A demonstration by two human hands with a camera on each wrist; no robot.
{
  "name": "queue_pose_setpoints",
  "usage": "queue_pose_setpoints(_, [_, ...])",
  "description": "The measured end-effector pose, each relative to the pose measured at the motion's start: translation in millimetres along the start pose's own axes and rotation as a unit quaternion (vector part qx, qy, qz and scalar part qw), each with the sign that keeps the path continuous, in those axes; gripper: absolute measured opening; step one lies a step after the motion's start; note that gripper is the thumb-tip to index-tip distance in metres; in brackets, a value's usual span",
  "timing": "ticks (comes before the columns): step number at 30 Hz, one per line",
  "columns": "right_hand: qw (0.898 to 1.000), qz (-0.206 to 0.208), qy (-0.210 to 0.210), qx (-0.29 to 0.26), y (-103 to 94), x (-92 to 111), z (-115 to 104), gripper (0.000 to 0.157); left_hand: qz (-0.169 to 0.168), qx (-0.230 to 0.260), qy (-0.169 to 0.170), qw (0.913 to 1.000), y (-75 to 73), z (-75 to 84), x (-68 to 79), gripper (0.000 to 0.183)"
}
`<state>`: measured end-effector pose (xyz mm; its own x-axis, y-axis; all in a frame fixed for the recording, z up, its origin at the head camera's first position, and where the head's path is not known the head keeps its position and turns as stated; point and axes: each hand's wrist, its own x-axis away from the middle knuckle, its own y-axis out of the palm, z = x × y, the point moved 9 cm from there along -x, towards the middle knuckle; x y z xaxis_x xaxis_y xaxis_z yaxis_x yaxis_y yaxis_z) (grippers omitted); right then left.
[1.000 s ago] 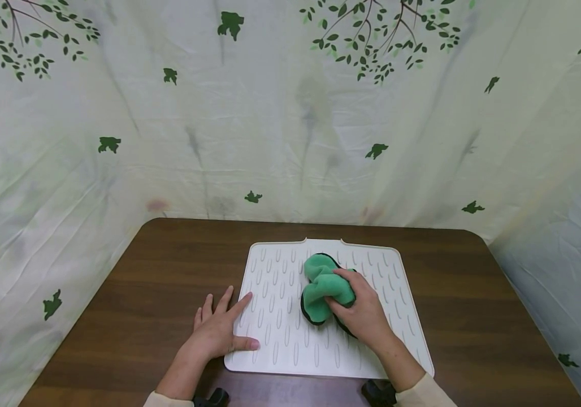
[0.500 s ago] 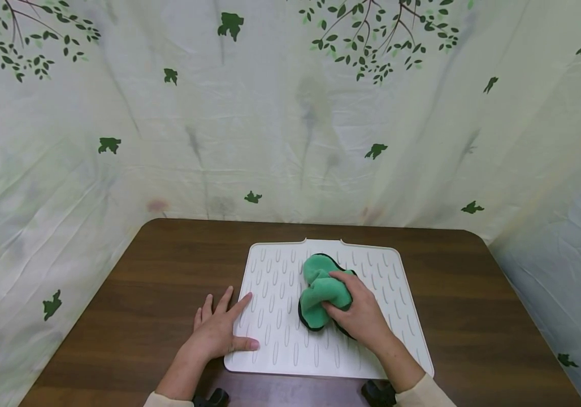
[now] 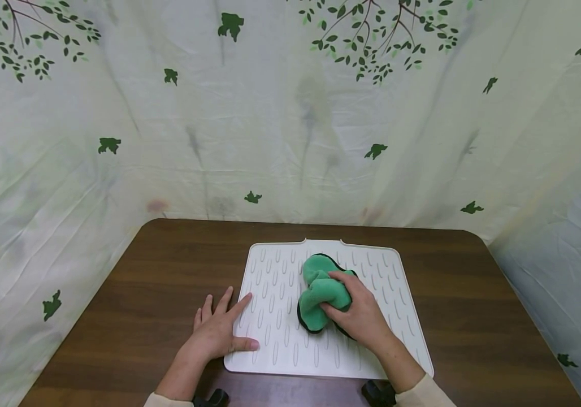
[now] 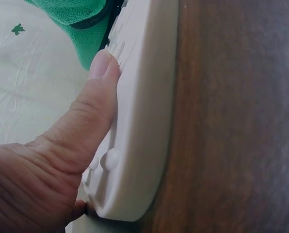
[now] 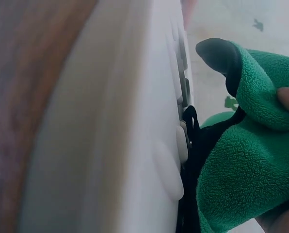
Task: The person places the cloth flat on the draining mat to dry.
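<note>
A white drying mat [image 3: 280, 345] with rows of raised oval ridges lies on the table. Near its middle, my right hand [image 3: 364, 316] grips a bunched green cloth [image 3: 323, 294] with black edging. The cloth touches the ridges, as the right wrist view shows with its black border [image 5: 198, 155] against them. My left hand [image 3: 214, 333] rests at the mat's left edge with its fingers spread. Its thumb [image 4: 81, 116] lies on the mat's rim in the left wrist view, and its other fingers lie mostly over the table.
The dark brown wooden table [image 3: 168, 271] extends on both sides of the mat. Behind it hangs a pale curtain [image 3: 280, 124] printed with leaves and branches. Black devices [image 3: 379, 392] sit at both wrists.
My right hand has shifted slightly to the left and toward me with the green cloth, mostly in the first half second. My left hand and the mat have stayed put.
</note>
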<state>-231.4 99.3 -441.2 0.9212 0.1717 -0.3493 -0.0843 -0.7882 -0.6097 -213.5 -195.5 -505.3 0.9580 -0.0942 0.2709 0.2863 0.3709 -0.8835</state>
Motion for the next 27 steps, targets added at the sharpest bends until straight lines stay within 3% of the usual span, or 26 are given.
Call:
queue_pose_setpoints(13, [1.000, 0.007, -0.018, 0.005, -8.5, -0.8, -4.5, 0.071, -0.003, 0.004, -0.002, 1.0000, 1.6, -0.9, 0.4, 0.117])
queue_pose_setpoints(27, [0.999, 0.001, -0.006, -0.046, -22.9, -2.6, -7.3, 0.074, -0.002, 0.005, -0.001, 1.0000, 0.6, -0.5, 0.3, 0.116])
